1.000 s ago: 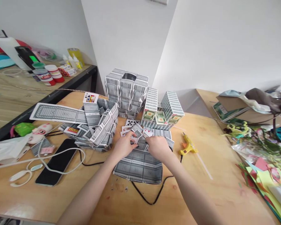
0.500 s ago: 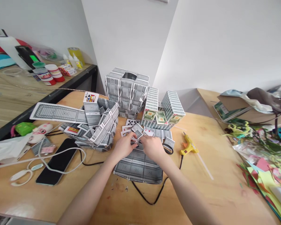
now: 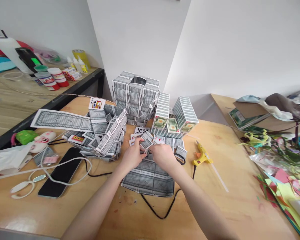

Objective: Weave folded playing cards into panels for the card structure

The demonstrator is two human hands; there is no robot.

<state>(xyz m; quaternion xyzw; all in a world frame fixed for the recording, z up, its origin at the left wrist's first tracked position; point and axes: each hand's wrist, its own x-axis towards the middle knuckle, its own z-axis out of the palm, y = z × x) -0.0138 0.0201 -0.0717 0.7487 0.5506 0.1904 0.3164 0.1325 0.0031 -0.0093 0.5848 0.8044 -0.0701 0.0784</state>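
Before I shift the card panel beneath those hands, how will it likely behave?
The card panel should feel light for its size, as it looks made of playing cards. It may flex along the seams between cards. Pushing it might drag the black cord, which seems to run under its near edge.

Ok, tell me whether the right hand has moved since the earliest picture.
Yes, left: the right hand is now farther from the yellow glue gun.

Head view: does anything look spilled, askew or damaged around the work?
No spill or damage stands out. Slightly odd: a white cable loops untidily across the smartphone at left, and small dark scraps litter the wooden table in front of the playing-card panel.
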